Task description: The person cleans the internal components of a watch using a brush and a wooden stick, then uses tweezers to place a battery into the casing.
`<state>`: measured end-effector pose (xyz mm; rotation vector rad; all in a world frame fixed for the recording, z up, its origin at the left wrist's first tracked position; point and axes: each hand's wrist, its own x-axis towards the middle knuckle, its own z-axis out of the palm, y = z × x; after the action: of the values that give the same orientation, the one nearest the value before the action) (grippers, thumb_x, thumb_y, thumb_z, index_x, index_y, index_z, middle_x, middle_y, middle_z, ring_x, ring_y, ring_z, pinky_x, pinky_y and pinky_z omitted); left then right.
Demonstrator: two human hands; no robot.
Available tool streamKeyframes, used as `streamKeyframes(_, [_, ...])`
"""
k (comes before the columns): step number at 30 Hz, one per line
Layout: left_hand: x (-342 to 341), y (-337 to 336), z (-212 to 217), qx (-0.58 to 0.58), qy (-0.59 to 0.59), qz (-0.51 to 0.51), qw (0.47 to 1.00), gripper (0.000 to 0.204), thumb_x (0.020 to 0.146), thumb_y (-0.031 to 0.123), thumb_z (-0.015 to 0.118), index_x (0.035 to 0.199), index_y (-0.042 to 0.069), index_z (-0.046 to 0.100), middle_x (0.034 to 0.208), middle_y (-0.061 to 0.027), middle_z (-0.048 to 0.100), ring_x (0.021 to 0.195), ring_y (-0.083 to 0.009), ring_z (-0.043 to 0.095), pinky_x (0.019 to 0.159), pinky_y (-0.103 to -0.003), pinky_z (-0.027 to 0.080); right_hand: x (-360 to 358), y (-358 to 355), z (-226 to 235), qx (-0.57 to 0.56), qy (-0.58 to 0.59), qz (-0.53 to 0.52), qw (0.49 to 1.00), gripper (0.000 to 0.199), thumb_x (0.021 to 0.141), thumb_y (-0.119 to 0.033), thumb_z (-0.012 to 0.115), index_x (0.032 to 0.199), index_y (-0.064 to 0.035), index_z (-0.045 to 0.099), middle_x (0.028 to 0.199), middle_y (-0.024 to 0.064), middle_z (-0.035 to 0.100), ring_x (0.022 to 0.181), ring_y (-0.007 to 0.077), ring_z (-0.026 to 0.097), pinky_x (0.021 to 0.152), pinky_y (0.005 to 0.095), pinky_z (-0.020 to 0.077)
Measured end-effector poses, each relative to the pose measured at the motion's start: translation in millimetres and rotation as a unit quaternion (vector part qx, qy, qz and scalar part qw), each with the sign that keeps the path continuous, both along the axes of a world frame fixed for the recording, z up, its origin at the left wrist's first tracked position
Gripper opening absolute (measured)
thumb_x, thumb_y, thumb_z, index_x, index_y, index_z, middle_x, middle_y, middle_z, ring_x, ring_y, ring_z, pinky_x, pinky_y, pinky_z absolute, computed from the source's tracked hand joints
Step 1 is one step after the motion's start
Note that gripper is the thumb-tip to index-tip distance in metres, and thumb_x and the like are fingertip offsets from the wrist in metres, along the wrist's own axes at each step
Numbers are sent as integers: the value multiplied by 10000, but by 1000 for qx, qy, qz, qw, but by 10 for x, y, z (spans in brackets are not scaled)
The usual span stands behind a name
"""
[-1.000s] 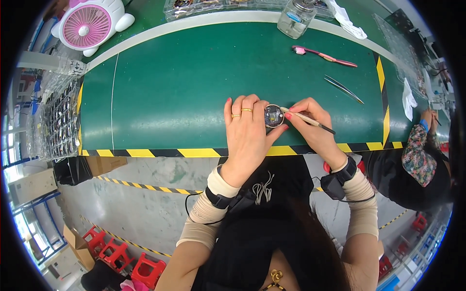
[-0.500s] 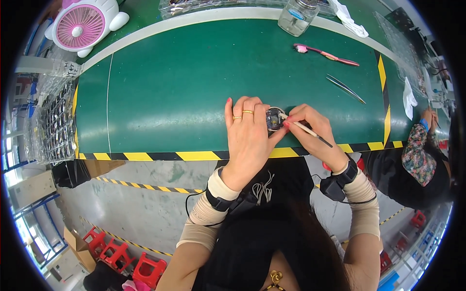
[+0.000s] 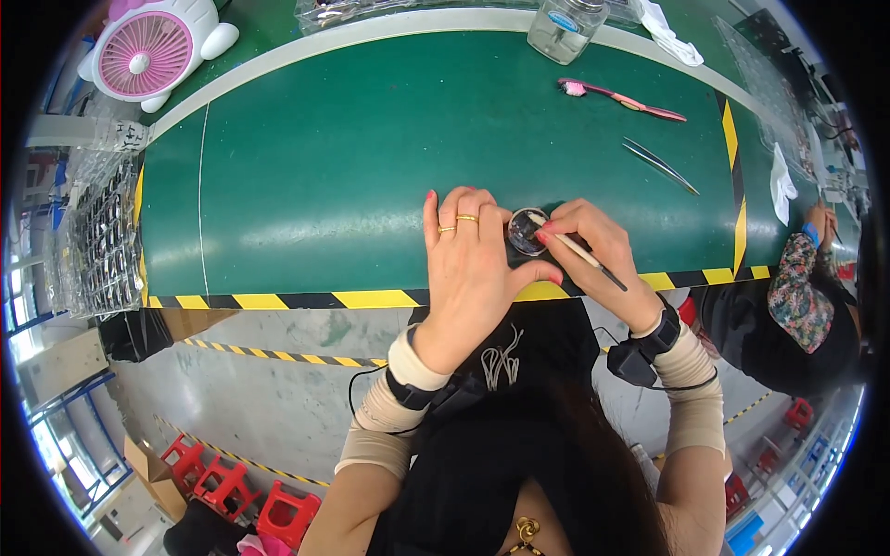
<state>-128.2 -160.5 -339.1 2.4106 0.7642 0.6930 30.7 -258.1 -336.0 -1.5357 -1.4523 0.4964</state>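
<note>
A small round dark part (image 3: 520,243) with a pale rim lies on the green bench near its front edge, between my hands. My left hand (image 3: 468,269) rests flat to its left, fingers stretched, fingertips beside the part's rim and the thumb spread away below it. Whether those fingertips touch the rim I cannot tell. My right hand (image 3: 598,243) pinches a slim brush-like stick (image 3: 579,250), pale in front and dark at its rear end. Its whitish tip is over the part's face. Details inside the part are too small to make out.
Tweezers (image 3: 660,167) and a pink toothbrush (image 3: 621,99) lie at the right. Behind them stands a glass jar (image 3: 566,30). Clear trays (image 3: 100,232) are stacked at the left, below a pink-white fan (image 3: 146,54). Another person's sleeve (image 3: 799,292) shows at far right.
My left thumb has come off the round part and spread toward the bench edge. The left fingers shifted slightly left. The stick's tip has moved a little left across the part.
</note>
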Motion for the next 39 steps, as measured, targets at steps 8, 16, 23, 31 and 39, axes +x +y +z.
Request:
streamKeyframes(8, [-50, 203, 59, 1, 26, -84, 996, 684, 597, 316, 897, 1160, 47, 618, 1282, -94, 529, 1257, -328, 463, 1137, -595, 235, -52, -26, 42, -43, 86, -22, 995, 121, 876, 22, 704, 955, 0, 614, 924, 86, 632, 749, 113, 589, 613, 254, 460])
streamKeyframes(16, [41, 61, 70, -24, 41, -49, 998, 670, 634, 288, 879, 1230, 107, 631, 1332, -83, 513, 1312, -342, 417, 1143, -623, 198, -110, -35, 22, -47, 115, -53, 991, 96, 888, 20, 679, 942, 4, 601, 966, 75, 622, 734, 90, 557, 605, 238, 442])
streamKeyframes(23, [47, 174, 82, -29, 67, -104, 992, 647, 636, 292, 880, 1217, 131, 646, 1349, -81, 508, 1343, -354, 389, 1148, -622, 181, -102, -35, 23, -19, 68, -38, 997, 92, 885, 15, 677, 922, 2, 594, 1001, 86, 618, 749, 100, 568, 627, 234, 455])
streamKeyframes(31, [45, 248, 105, -44, 84, -143, 985, 602, 637, 273, 878, 1188, 139, 672, 1341, -79, 513, 1361, -354, 376, 1155, -612, 176, -100, -38, 11, -8, 60, -40, 997, 100, 874, 33, 683, 913, 1, 598, 1004, 87, 624, 767, 105, 580, 641, 241, 470])
streamKeyframes(39, [-51, 418, 73, -40, 77, -203, 975, 597, 647, 258, 867, 1203, 151, 677, 1332, -73, 520, 1360, -345, 381, 1158, -604, 181, -101, -64, 20, -21, 85, -30, 996, 108, 862, 31, 694, 905, 1, 600, 999, 98, 629, 791, 129, 595, 643, 249, 477])
